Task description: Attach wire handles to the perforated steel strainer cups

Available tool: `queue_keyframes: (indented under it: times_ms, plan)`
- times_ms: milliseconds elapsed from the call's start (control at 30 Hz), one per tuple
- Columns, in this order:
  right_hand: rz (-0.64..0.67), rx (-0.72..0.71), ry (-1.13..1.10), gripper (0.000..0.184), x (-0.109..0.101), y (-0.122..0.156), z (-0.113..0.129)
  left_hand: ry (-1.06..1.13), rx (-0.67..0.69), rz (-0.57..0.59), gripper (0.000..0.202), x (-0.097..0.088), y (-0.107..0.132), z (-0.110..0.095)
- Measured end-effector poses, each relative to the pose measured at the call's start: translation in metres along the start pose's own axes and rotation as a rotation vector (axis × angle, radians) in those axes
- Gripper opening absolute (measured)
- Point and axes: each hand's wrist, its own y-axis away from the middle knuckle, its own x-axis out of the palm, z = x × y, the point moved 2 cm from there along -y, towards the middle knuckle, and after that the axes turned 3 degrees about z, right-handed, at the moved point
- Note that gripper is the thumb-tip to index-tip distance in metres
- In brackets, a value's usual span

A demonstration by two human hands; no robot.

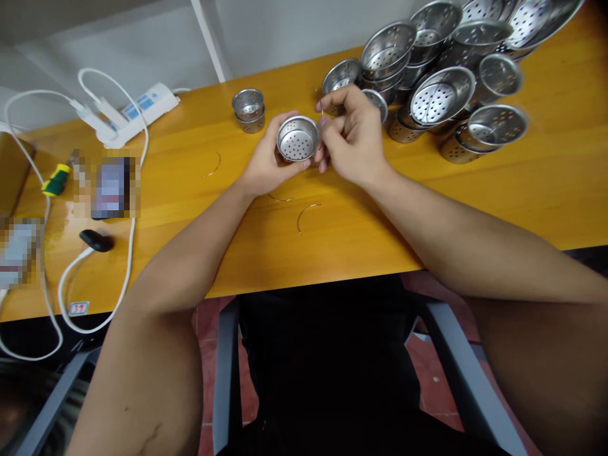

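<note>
My left hand (265, 162) is wrapped round a small perforated metal cup (297, 140), its open mouth tilted up towards me. Close to the cup's right side, my right hand (355, 138) is closed in a pinch on a thin metal wire (322, 109), of which only a short bit shows. Whether the wire touches the cup I cannot tell. On the table by my left forearm lies a curved wire (218, 164). Another curved wire (300, 218) and a partly hidden wire (281, 199) lie below the cup.
Perforated metal cups (441, 95) crowd the right rear in stacks. Two small nested cups (249, 109) stand behind my left hand. At left are a white power strip (152, 104), white cables, a yellow-green screwdriver handle (57, 180), a blurred phone (110, 190) and a black object (96, 240).
</note>
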Motion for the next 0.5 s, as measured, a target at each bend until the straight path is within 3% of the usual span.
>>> queue_keyframes:
  times_ms: [200, 333, 500]
  plan:
    - [-0.147, -0.023, -0.115, 0.058, -0.005, -0.008, -0.010, -0.023, 0.133, -0.084, 0.105, -0.008, -0.004, 0.013]
    - [-0.298, -0.184, -0.295, 0.072, -0.003, -0.022, -0.028, 0.018, 0.193, -0.083, 0.110, -0.005, -0.005, 0.028]
    - [-0.305, -0.196, -0.349, 0.062, -0.002, -0.023, -0.032, 0.005, 0.213, -0.088, 0.112, -0.005, -0.007, 0.039]
